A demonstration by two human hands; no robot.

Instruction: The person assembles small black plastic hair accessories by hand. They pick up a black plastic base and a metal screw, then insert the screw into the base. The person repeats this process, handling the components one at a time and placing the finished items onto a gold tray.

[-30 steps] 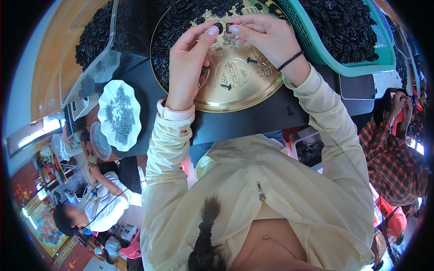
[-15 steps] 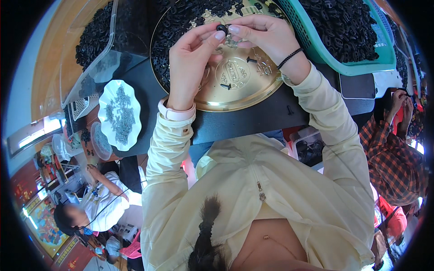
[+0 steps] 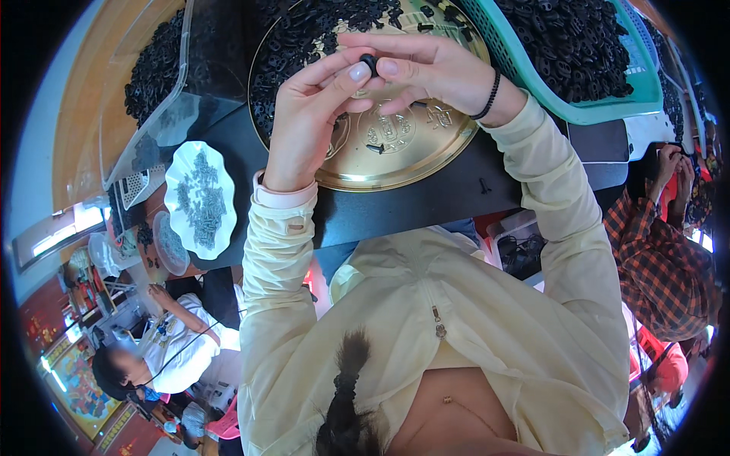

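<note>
I see a small black ring part (image 3: pixel 369 61) pinched between the fingertips of left hand (image 3: pixel 308 114) and right hand (image 3: pixel 430 72), above the gold tray (image 3: pixel 426 148). Left of the tray: white dish (image 3: pixel 199 199) of grey bits; right: teal basket (image 3: pixel 608 106) of black parts.

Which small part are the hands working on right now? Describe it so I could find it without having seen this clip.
Start at the round gold metal tray on the dark table, half covered with loose black pieces. Above it, the left hand and right hand meet fingertip to fingertip. The small black ring-shaped part is pinched between them, the only such piece lifted off the tray rather than lying in the heap.
</note>
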